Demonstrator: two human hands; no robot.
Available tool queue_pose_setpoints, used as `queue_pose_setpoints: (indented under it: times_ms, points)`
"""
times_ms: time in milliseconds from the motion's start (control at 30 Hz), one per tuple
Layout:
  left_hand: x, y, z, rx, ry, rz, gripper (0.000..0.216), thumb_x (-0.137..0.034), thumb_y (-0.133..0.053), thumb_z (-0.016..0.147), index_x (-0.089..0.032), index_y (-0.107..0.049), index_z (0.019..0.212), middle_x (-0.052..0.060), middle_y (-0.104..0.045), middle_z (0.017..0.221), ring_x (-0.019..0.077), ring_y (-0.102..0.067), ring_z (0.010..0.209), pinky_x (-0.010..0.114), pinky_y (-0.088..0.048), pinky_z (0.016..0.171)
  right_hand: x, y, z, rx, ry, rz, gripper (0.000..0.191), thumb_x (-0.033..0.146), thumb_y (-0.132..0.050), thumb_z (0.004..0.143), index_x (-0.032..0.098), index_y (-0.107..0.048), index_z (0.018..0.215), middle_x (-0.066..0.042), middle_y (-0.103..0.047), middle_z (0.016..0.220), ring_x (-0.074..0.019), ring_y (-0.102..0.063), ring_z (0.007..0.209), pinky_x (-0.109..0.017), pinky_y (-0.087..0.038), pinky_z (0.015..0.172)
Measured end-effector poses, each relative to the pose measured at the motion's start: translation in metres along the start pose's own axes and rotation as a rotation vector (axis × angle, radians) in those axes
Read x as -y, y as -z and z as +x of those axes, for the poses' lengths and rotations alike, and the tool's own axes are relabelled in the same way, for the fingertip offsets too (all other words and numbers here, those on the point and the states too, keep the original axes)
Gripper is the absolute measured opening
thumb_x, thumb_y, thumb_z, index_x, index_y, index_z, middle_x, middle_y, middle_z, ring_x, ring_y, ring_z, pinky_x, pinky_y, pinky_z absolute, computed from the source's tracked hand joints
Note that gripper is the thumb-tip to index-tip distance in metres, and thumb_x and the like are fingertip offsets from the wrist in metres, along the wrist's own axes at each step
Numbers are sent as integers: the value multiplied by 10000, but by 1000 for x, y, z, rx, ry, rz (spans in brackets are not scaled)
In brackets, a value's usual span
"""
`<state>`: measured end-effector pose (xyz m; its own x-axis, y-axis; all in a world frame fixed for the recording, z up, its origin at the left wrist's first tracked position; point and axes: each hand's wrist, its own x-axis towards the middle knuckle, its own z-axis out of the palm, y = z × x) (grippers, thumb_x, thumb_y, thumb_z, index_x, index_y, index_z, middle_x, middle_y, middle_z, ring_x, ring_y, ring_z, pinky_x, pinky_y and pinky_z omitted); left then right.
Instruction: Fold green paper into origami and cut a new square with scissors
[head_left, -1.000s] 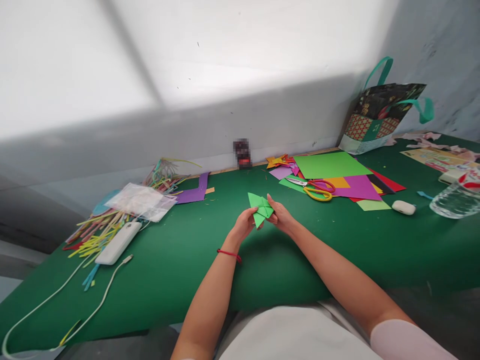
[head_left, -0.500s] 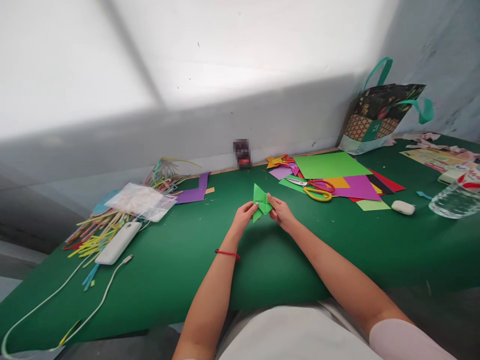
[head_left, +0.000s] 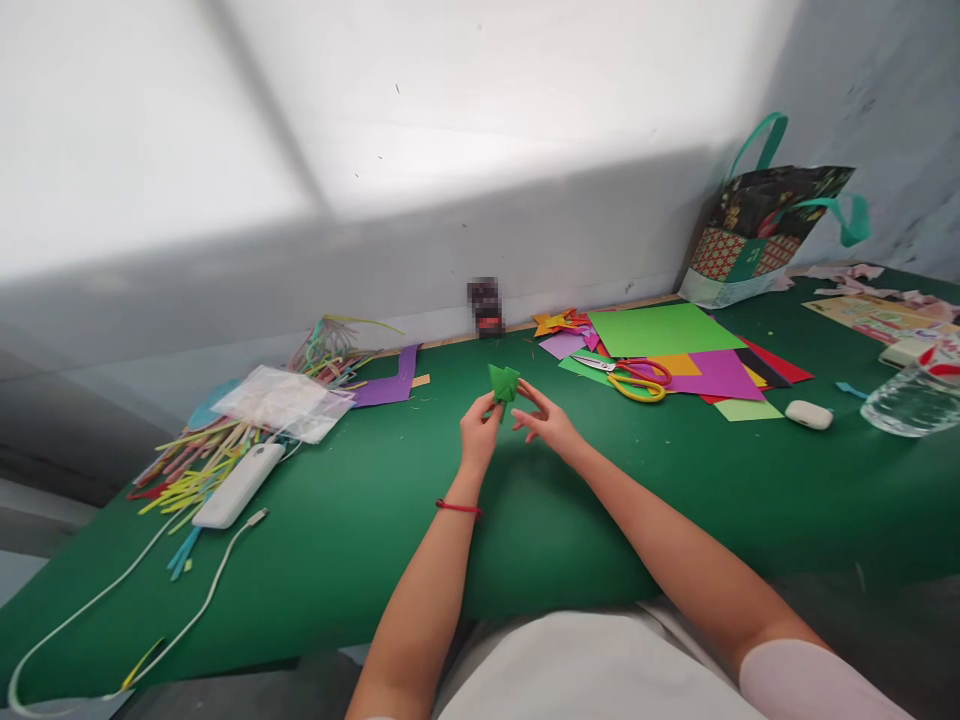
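Note:
A small piece of folded green origami paper (head_left: 505, 383) is held up above the green tabletop (head_left: 420, 470), tilted, with pointed corners. My left hand (head_left: 480, 428) pinches it from below and the left side; a red cord bracelet (head_left: 459, 509) circles that wrist. Close by on the right, my right hand (head_left: 546, 415) has its fingers apart, the fingertips beside the paper's right edge. Whether those fingertips touch the paper is hard to tell.
Scissors (head_left: 636, 388) with red and yellow handles lie on coloured paper sheets (head_left: 667, 330) at the right. Further right are a white case (head_left: 808, 415) and a water bottle (head_left: 915, 400). Paper strips (head_left: 191, 480), a white power bank (head_left: 238, 487) and its cable lie left.
The folded green paper has turned and moved slightly left and up in my left hand. My right hand has let go its pinch and spread its fingers.

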<state>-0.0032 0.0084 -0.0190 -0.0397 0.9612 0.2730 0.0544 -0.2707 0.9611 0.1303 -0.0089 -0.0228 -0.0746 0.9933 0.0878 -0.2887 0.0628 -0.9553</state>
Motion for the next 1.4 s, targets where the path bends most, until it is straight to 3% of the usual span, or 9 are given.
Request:
queue_pose_setpoints:
  times_ms: [200,400,500,667,900,1033,1167,1267,1400]
  points:
    - [0,-2,-7,125,-100,175,367,-96,-605,716,-307,-703,1001,34,-573,1255,237,-476,1196,365,-321,1042,-5,-6,1,6,-46,7,513,423,-778,530,192,-600,952,-49,-675,932,-115,-603,517,-199,-455,355]
    - [-1,-2,-7,192,-184,200,512,-27,-536,700,-286,-631,1131,34,-561,1261,209,-454,1225,352,-278,1078,-2,6,8,-212,-152,202,401,491,-757,603,202,-487,670,8,-574,570,-118,-567,423,-209,-405,335]
    - [0,-2,-6,134,-163,180,503,-42,-540,710,-257,-602,1161,54,-586,1215,197,-528,1125,333,-332,1026,-3,10,10,-266,-183,277,479,495,-781,577,223,-388,618,52,-478,473,-127,-567,420,-208,-386,327]
    - [2,-2,0,39,27,27,202,-198,-550,796,-203,-667,960,63,-683,927,184,-616,897,294,-439,846,-1,9,10,-281,-225,329,523,483,-795,568,227,-342,620,67,-451,452,-114,-560,410,-191,-370,329]
    - [6,-1,5,68,100,-7,176,-290,-542,819,-178,-670,866,52,-674,747,161,-622,704,259,-471,666,0,9,9,-342,-201,334,524,438,-816,541,221,-345,620,70,-486,506,-93,-542,378,-191,-345,312]
    - [10,2,3,117,-61,183,303,-177,-524,806,-199,-612,1095,60,-675,896,164,-635,780,283,-498,715,-2,10,9,-320,-185,299,521,445,-821,502,211,-370,618,59,-534,544,-82,-543,383,-183,-345,323]
    - [11,8,1,156,-414,530,508,-103,-543,774,-248,-509,1260,98,-499,1317,237,-517,1161,400,-452,939,-5,13,9,-293,-165,257,517,469,-819,462,202,-406,623,63,-544,539,-53,-475,336,-182,-316,317]
    - [12,10,1,205,-640,668,473,-98,-521,801,-271,-531,1241,72,-382,1428,257,-387,1296,440,-398,1021,-6,14,10,-270,-142,229,509,491,-809,456,203,-426,627,69,-537,532,-33,-394,296,-193,-282,301]
    - [15,10,5,255,-789,633,333,-119,-515,821,-312,-650,1056,33,-507,1318,254,-487,1212,446,-453,974,-8,14,10,-217,-129,185,494,515,-793,464,202,-456,644,74,-516,506,-39,-385,297,-199,-264,305]
